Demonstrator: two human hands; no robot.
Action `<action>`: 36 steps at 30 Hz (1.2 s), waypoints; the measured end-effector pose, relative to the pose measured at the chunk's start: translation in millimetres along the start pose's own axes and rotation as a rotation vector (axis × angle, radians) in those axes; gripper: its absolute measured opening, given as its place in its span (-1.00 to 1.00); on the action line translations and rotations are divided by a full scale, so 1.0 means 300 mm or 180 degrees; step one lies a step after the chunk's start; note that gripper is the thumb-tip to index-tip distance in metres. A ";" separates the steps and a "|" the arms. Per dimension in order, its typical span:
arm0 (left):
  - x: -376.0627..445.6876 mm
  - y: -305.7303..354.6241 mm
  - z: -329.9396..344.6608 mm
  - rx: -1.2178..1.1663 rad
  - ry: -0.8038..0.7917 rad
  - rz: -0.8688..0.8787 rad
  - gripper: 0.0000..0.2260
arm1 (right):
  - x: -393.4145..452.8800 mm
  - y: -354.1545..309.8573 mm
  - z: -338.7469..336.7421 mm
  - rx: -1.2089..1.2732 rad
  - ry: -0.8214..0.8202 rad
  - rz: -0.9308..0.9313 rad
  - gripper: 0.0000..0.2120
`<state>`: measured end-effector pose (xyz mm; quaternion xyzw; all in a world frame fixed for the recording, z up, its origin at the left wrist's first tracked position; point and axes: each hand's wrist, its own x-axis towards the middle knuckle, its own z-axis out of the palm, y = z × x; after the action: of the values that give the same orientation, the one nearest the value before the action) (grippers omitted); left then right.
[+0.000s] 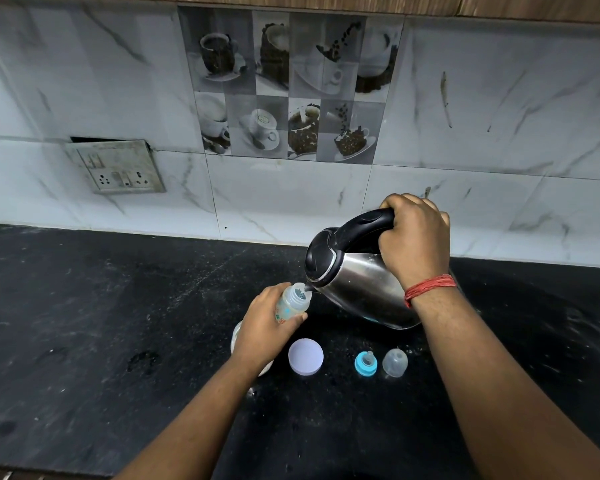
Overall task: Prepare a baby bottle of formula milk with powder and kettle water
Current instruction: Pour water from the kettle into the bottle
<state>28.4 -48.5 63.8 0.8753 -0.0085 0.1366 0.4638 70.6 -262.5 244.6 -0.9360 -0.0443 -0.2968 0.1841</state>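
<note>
Black stone counter (84, 323) stretches bare to the left under marble-look wall tiles (499, 116). Left hand (264, 330) grips the clear baby bottle (293, 303); right hand (413, 237) clasps the tilted steel kettle (361, 285), spout at the bottle mouth. White lid (305, 356), blue-ringed teat (365, 363) and clear cap (395, 362) lie nearer the front edge.

black speckled bench (118, 323); silver kettle (364, 289) with black lid; blue teat ring (365, 364); my red wrist thread (428, 287); lilac lid (306, 356).
</note>
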 end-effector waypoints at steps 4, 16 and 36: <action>0.008 -0.007 0.003 0.0009 0.0016 0.0013 -0.52 | 0.008 -0.001 0.000 -0.0011 0.0021 -0.0026 -0.61; 0.036 -0.009 0.005 0.0023 0.0006 0.0041 -0.53 | 0.029 0.004 0.000 -0.0074 0.0037 -0.0011 -0.62; 0.062 -0.013 0.007 0.0068 -0.0024 -0.0010 -0.50 | 0.054 0.008 0.014 -0.0048 0.0106 -0.0100 -0.63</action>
<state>47.2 -45.9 64.2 0.8807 -0.0075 0.1327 0.4547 86.6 -263.8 249.9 -0.9315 -0.0537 -0.3155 0.1731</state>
